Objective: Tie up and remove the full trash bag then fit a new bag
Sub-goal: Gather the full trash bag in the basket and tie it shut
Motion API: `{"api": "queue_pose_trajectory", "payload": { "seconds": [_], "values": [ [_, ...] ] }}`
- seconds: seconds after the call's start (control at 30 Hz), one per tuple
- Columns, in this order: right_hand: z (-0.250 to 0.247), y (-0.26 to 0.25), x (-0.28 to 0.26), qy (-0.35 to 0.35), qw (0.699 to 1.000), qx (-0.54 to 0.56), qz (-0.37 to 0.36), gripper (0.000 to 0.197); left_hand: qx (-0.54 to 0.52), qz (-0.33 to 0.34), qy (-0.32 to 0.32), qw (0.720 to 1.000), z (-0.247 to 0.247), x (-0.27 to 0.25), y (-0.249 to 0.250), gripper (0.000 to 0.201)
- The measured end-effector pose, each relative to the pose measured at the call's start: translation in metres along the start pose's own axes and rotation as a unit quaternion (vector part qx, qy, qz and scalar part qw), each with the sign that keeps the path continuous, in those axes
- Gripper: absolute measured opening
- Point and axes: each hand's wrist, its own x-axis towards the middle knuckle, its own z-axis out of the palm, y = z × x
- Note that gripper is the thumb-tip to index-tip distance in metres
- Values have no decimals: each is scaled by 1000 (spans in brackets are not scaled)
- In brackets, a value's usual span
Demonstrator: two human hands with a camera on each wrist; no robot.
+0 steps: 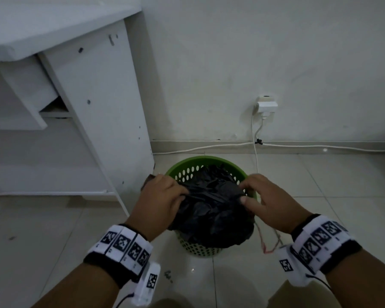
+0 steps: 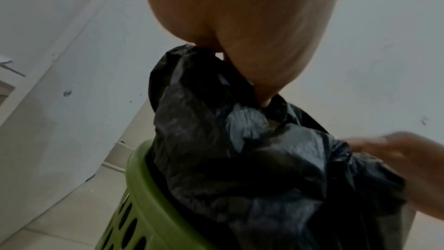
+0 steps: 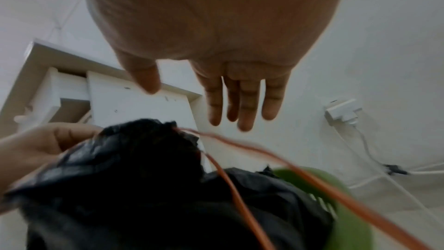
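A green perforated basket (image 1: 200, 162) stands on the tiled floor and holds a full black trash bag (image 1: 213, 207). My left hand (image 1: 182, 194) grips the bunched top of the trash bag (image 2: 240, 159) on its left side, fingers curled into the plastic. My right hand (image 1: 245, 192) hovers at the bag's right edge; in the right wrist view its fingers (image 3: 240, 102) are straight and hold nothing. A red drawstring (image 3: 312, 174) runs from the bag's mouth toward my right wrist. The bag's contents are hidden.
A white desk (image 1: 98, 96) stands close to the basket's left. On the wall behind, a socket with a plug (image 1: 267, 105) feeds white cables (image 1: 209, 147) along the baseboard. Small debris (image 1: 168, 274) lies on the tiles near my left wrist.
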Motion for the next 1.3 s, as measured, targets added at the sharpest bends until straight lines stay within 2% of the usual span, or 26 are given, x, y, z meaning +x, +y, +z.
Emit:
{"api": "queue_pose_trajectory", "payload": {
  "seconds": [0.07,0.13,0.23,0.3,0.37,0.47,0.5,0.57,0.63,0.67,0.7,0.77,0.8,0.83,0.9,0.93,1.0,1.07,1.1,1.17,1.23,1.3],
  "values": [
    [-3,-24,11,-16,999,-27,-30,78,13,51,45,998,1,-6,12,17],
    [2,-53,23,-65,996,-36,-46,90,19,77,80,994,1,-10,22,15],
    [22,-82,40,-149,987,52,-33,70,-14,80,85,993,-1,-18,30,18],
    [33,-89,45,-155,983,87,-47,54,-59,54,74,994,-9,-24,32,22],
    [41,-93,45,-129,984,91,-86,38,-122,-13,81,989,-20,-30,31,33],
    [50,-101,33,-92,977,83,-171,34,-172,-196,149,954,-30,-30,23,40],
    [53,-103,28,-90,974,68,-196,35,-184,-281,154,929,-30,-27,19,51],
    [58,-111,18,-100,965,22,-241,36,-233,-439,106,862,-33,-18,12,84],
    [57,-120,10,-119,952,-31,-279,35,-299,-521,57,797,-34,-10,7,95],
    [54,-124,8,-135,946,-50,-292,33,-319,-535,48,781,-34,-8,6,92],
    [50,-126,6,-149,941,-57,-299,37,-330,-529,49,780,-34,-7,5,84],
    [46,-122,7,-144,948,-13,-282,51,-325,-489,68,807,-35,-8,4,50],
    [44,-117,10,-106,961,37,-253,52,-329,-467,85,817,-36,-9,6,33],
    [43,-111,16,-45,973,83,-211,52,-343,-449,101,819,-38,-11,8,26],
    [39,-102,32,76,986,103,-104,53,-393,-423,120,808,-43,-14,14,24],
    [37,-98,41,104,989,84,-56,56,-419,-408,120,802,-46,-15,17,23],
    [33,-96,57,80,995,59,0,68,-453,-378,114,799,-51,-17,24,19],
    [31,-102,69,0,995,95,5,75,-468,-350,117,803,-55,-18,29,17],
    [29,-106,73,-37,992,119,-2,71,-470,-336,121,807,-57,-18,31,17],
    [28,-113,79,-67,982,173,-23,42,-461,-316,133,818,-62,-17,33,17],
    [24,-119,78,-42,974,219,-40,17,-426,-309,164,834,-67,-17,32,13],
    [21,-121,76,-7,962,268,-44,13,-375,-307,214,848,-71,-15,29,10]
  ]
}}
